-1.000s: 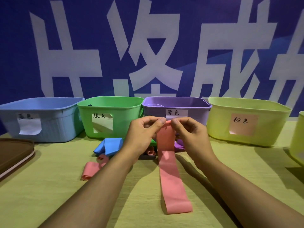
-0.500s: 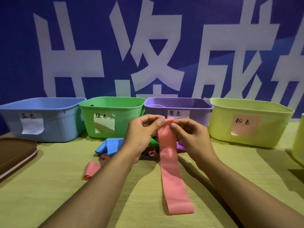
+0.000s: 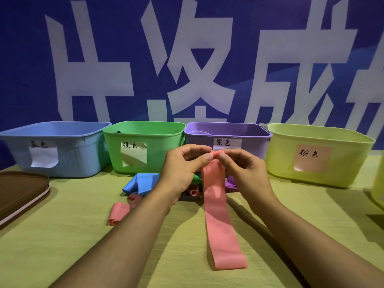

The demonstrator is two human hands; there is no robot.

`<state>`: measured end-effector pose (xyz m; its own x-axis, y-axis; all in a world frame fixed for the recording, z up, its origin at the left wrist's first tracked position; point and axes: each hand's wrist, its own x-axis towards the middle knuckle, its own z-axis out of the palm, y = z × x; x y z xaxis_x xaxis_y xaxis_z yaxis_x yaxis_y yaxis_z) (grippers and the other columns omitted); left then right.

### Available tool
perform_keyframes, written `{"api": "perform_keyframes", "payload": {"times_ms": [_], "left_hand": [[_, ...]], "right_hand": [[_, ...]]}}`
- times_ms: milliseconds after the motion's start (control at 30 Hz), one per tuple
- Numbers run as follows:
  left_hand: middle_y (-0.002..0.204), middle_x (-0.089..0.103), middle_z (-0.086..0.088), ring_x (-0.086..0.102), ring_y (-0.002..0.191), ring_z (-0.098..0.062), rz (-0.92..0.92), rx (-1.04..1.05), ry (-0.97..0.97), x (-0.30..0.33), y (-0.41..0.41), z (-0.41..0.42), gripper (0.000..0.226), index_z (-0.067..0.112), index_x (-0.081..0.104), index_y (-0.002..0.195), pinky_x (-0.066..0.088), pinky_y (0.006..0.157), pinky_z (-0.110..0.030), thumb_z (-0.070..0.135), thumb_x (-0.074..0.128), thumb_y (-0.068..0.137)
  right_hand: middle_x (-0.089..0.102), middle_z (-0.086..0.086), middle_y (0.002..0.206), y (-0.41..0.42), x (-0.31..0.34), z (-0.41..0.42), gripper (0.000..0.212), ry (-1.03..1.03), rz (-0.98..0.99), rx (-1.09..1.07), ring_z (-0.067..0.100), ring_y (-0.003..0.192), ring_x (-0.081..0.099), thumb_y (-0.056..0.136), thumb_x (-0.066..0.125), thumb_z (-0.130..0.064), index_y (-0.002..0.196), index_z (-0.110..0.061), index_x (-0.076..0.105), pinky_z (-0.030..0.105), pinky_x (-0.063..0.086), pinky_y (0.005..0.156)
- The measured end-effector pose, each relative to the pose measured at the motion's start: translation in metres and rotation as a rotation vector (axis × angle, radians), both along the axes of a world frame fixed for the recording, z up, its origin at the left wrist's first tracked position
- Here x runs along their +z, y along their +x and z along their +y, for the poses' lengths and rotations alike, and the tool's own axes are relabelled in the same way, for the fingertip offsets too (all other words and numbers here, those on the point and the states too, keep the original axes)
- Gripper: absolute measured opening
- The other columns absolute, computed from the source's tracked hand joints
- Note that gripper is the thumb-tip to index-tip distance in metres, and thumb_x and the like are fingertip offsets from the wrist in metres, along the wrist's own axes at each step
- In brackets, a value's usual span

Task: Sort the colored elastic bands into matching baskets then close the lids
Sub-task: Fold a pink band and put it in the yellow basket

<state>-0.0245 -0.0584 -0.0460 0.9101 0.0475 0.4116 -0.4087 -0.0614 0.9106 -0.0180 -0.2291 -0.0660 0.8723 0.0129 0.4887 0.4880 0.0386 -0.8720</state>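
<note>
**Clerk:** On the yellow-green table [image 3: 62,246], item one: pink band [image 3: 216,206], long flat loop. Its top end is pinched between thumb and fingers of both the left hand [image 3: 182,171] and the right hand [image 3: 243,171]; its lower end lies flat on the table toward the viewer.

**Checker:** Change against a second ago?

**Clerk:** Slight. The fingertips have drawn closer together over the band's top edge, which now looks bunched or folded where it showed flat half a second back. The loop's lower end has not shifted. Hands remain in front of the purple basket [image 3: 226,134].

**Checker:** Meaning for the sort?

**Clerk:** My reading: the band is being gathered or rolled before deposit, not yet carried. Its home would be the basket with the pink label [image 3: 320,154], rightmost of the row, near the right hand. No pink band has reached it, as far as the view tells; its inside is hidden.

**Checker:** Remaining stock?

**Clerk:** Blue band [image 3: 143,182] and a second pink band [image 3: 118,213] loose on the table, left of the forearm; a green scrap and a purple band [image 3: 230,183] partly hidden behind the hands. Blue basket [image 3: 56,148] and green basket [image 3: 143,146] stand open. One brown lid [image 3: 18,192] rests at the left edge, fitted to nothing.
</note>
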Motion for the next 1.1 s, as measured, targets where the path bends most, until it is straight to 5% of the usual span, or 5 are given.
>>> {"api": "perform_keyframes", "payload": {"times_ms": [300,767,1100], "left_hand": [[0.103,0.08,-0.001,0.075,0.1,-0.013,0.032,-0.065,0.018,-0.0028,0.0018,-0.0009,0.033,0.018,0.075,0.11,0.06,0.088,-0.027,0.003,0.083,0.081],[0.1,0.08,0.006,0.074,0.101,-0.012,0.009,0.001,0.099,-0.0062,0.0043,-0.0025,0.036,0.027,0.077,0.108,0.059,0.097,-0.04,-0.001,0.077,0.086],[0.106,0.079,-0.003,0.074,0.106,-0.024,0.062,-0.076,0.028,-0.0097,0.008,-0.0016,0.022,0.026,0.077,0.108,0.057,0.098,-0.052,0.011,0.073,0.093]], "right_hand": [[0.077,0.002,0.089,0.0021,0.0001,0.0004,0.012,0.043,-0.026,-0.123,0.022,0.087,0.075,0.092,0.073,-0.025,0.1,-0.016,0.075,0.045,0.064,0.079],[0.078,0.002,0.088,-0.0005,-0.0004,0.0027,0.008,0.062,-0.031,-0.151,0.022,0.087,0.076,0.091,0.076,-0.025,0.095,-0.018,0.077,0.047,0.064,0.082],[0.077,-0.004,0.093,-0.0017,-0.0006,0.0028,0.01,0.062,-0.067,-0.141,0.011,0.092,0.074,0.09,0.075,-0.02,0.099,-0.019,0.074,0.033,0.063,0.082]]}}
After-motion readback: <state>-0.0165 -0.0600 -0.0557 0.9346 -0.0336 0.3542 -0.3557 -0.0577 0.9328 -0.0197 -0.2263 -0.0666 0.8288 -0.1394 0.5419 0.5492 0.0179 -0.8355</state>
